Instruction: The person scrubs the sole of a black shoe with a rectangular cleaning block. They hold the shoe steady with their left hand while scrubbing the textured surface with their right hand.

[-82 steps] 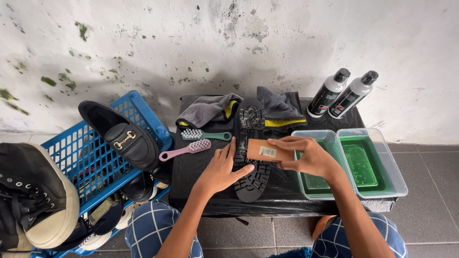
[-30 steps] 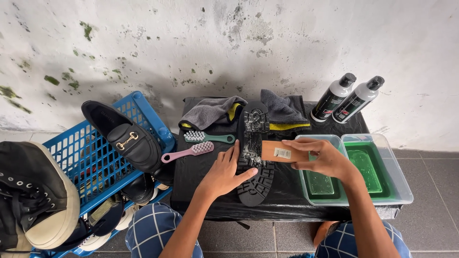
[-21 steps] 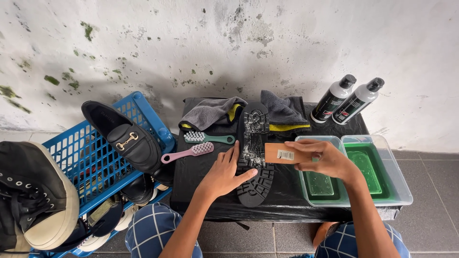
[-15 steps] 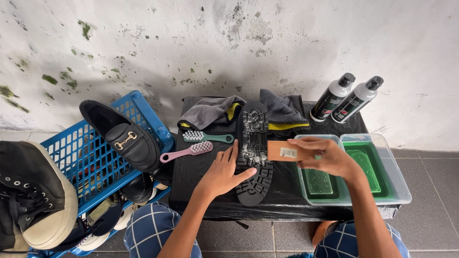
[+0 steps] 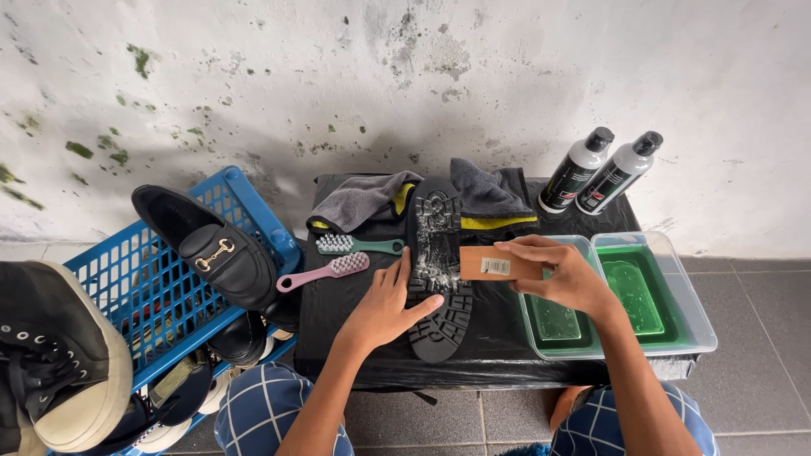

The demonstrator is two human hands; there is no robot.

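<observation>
Hands: L (image 5: 384, 306) steadies shoe (image 5: 438, 266), R (image 5: 564, 274) grips brush (image 5: 497, 264).

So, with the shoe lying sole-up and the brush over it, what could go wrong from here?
1. The left hand steadies the soapy upturned shoe only from the side, so it may slip on the black plastic table cover.
2. The right hand holds the wooden brush beside the clear tubs of green water, so a wide stroke could knock them and spill.
</observation>
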